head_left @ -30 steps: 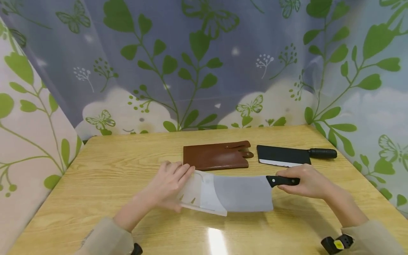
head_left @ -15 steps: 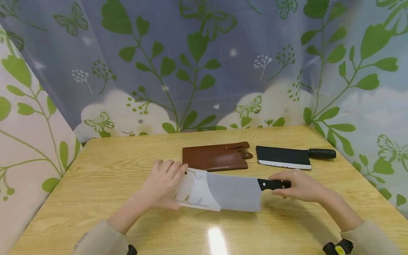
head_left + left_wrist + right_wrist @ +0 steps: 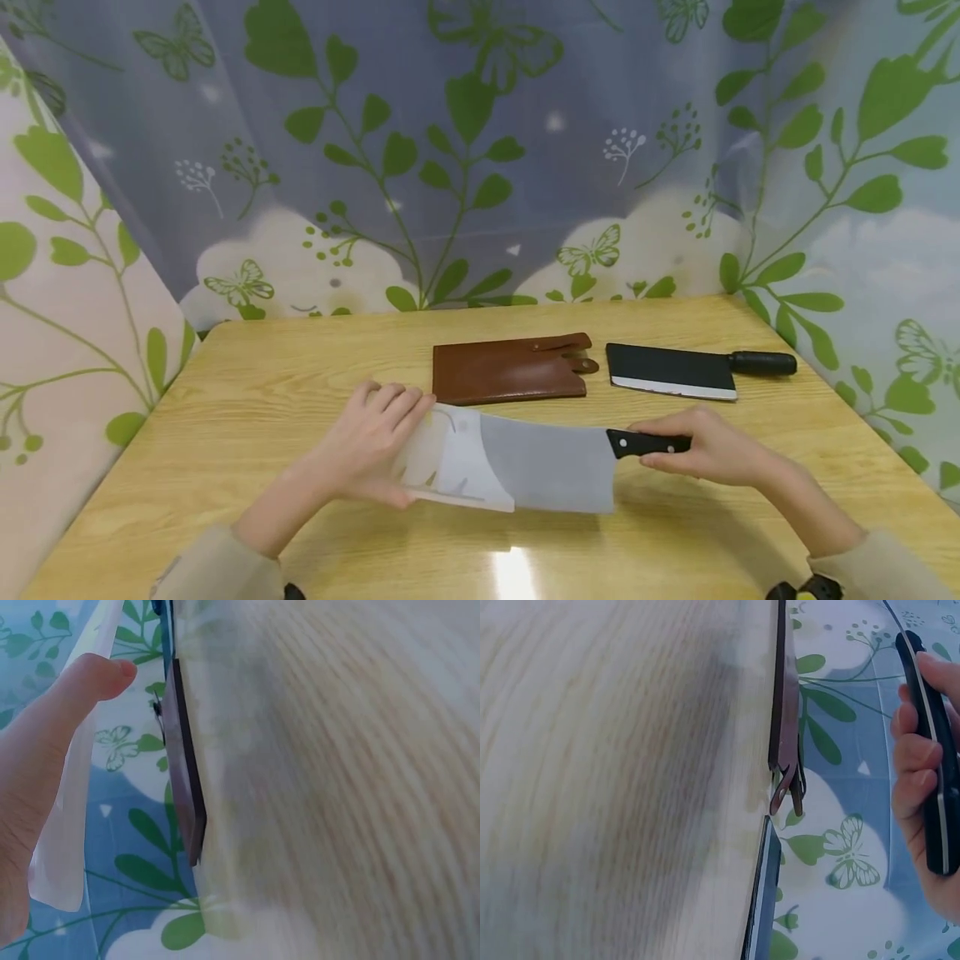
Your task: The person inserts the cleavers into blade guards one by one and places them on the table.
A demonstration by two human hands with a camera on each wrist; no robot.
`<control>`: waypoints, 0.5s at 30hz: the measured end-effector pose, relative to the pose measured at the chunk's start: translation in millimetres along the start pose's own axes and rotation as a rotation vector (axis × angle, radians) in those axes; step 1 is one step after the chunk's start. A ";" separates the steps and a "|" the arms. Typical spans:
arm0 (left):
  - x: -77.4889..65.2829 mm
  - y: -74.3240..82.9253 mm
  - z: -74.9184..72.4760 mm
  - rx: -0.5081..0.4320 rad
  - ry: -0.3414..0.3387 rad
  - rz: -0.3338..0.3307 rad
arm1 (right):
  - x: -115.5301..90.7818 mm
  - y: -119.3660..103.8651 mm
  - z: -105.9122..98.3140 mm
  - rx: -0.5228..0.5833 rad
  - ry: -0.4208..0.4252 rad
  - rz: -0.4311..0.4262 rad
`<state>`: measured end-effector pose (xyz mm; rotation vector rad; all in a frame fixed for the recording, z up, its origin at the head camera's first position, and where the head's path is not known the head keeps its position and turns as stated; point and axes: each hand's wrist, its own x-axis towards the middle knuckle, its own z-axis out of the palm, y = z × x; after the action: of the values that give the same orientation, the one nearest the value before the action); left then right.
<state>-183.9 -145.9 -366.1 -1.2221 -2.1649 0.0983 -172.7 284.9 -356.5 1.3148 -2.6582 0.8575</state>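
My left hand (image 3: 375, 446) grips a white, partly see-through blade guard (image 3: 461, 458), with the thumb along its lower edge and the fingers over its top. Part of a cleaver's grey blade (image 3: 558, 462) sits inside this guard; the rest of it shows on the right. My right hand (image 3: 716, 446) holds the cleaver by its black riveted handle (image 3: 652, 443). Both are held above the table, tilted. In the left wrist view, the thumb (image 3: 94, 679) lies against the white guard (image 3: 64, 855). Curled fingers (image 3: 915, 754) wrap the handle (image 3: 934, 720) in the right wrist view.
Behind the hands, a brown leather knife sheath (image 3: 502, 375) lies flat on the wooden table (image 3: 285, 367). To its right lies a second cleaver (image 3: 667, 368), black with a bright edge. A leaf-patterned curtain (image 3: 525, 192) hangs along the back and sides.
Both hands have shifted left, carrying the cleaver and the guard with them. The blade stays partly in the guard, and the leather sheath and the black cleaver lie where they were.
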 end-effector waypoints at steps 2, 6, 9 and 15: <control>0.3 1.5 1.7 0.007 0.008 0.003 | -1.3 -0.3 -0.9 -0.020 0.007 0.004; 0.6 5.6 4.8 0.012 0.018 0.004 | -4.0 -0.5 -2.2 -0.038 0.006 0.009; 1.5 7.4 5.4 0.004 0.022 -0.002 | -4.7 -0.1 -2.5 -0.019 0.005 0.005; 14.0 16.8 5.4 -0.019 -0.012 0.032 | 6.1 -0.9 1.6 -0.001 0.002 -0.046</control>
<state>-179.6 -124.1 -369.5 -1.2701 -2.1614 0.0982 -175.6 279.3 -355.6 1.3674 -2.6155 0.8513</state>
